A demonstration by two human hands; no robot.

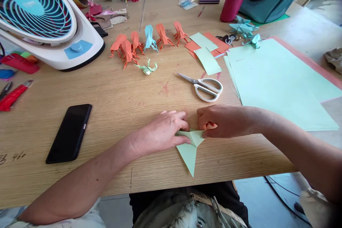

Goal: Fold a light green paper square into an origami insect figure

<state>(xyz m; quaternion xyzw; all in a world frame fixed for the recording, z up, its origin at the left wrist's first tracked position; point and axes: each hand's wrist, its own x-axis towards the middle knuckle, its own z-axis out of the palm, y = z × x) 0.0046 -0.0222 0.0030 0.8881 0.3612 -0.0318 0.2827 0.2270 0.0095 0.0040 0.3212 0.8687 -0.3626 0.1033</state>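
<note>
A light green sheet of origami paper [190, 153], partly folded with a pointed end toward me, lies near the table's front edge. My left hand [164, 128] pinches its upper left part, the thumb lying across the fold. At the upper right corner my right hand [217, 121] grips the paper between thumb and curled fingers. The corners under the fingers are hidden. Just beyond my hands rest scissors [207, 88] with white handles, blades pointing left.
Folded orange paper figures [128, 50], a blue one [150, 37] and a green one [147, 67] stand farther back. Green sheets [278, 82] are stacked at right. A phone [68, 133] lies left, below a fan [77, 51]. A red bottle [235, 0] stands at the back.
</note>
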